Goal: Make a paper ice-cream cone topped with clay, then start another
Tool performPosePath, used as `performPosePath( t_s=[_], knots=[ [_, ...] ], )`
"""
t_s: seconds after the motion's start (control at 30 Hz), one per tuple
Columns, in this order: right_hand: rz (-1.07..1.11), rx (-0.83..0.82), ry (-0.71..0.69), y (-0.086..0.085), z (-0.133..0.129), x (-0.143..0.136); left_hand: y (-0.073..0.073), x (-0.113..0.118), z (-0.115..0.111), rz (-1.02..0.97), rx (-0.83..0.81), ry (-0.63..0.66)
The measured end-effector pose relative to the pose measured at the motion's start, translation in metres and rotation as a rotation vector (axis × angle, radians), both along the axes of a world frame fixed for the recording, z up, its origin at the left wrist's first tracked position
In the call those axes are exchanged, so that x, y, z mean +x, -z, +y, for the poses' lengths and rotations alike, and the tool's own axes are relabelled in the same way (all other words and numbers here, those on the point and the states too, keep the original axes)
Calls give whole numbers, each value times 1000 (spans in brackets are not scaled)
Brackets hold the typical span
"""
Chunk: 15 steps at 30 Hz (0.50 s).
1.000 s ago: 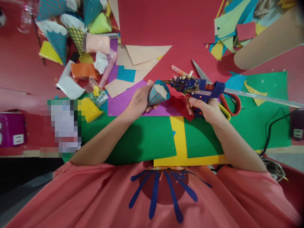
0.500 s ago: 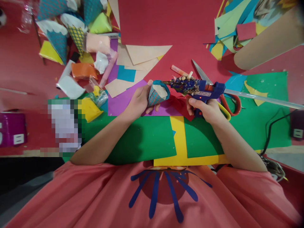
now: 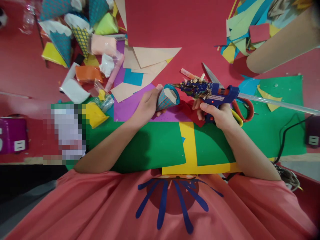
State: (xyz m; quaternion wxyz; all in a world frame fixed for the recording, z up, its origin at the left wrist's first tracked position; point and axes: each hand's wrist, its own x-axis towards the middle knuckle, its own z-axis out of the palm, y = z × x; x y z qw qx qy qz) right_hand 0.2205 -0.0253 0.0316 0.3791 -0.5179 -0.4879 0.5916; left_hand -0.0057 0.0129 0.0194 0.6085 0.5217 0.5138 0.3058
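Observation:
Fingers of my left hand (image 3: 147, 103) wrap round a small blue paper cone (image 3: 167, 100) with a crossed-line pattern, its wide mouth tilted toward me and to the right. My right hand (image 3: 217, 111) grips a blue hot glue gun (image 3: 208, 93) by its handle, with a small red light lit. Bits of debris cling to the gun's front, and a long clear glue stick (image 3: 275, 104) sticks out of its back. The nozzle tip is at the cone's upper rim; whether it touches cannot be made out. Behind the gun lie scissors (image 3: 247, 108), partly hidden.
Finished-looking cones (image 3: 60, 40) and bags of coloured clay (image 3: 88, 74) crowd the left. Beige paper pieces (image 3: 150, 60) lie on purple paper (image 3: 132, 110) ahead. Paper scraps (image 3: 240, 33) and a cardboard tube (image 3: 280, 41) stand at the right. A black cord (image 3: 283, 140) runs near my right arm.
The cone has turned slightly and shifted a little right in my left hand. The glue gun has moved slightly right, its nozzle still at the rim.

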Motion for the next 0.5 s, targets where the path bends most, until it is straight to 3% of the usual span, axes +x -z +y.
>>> performPosePath(
  t_s=[0.2,0.5],
  knots=[
    [-6,30,28,-2,1,0,9,0,4,1,125,-104],
    [-48,24,72,-1,2,-2,12,1,4,-57,304,-77]
  ],
)
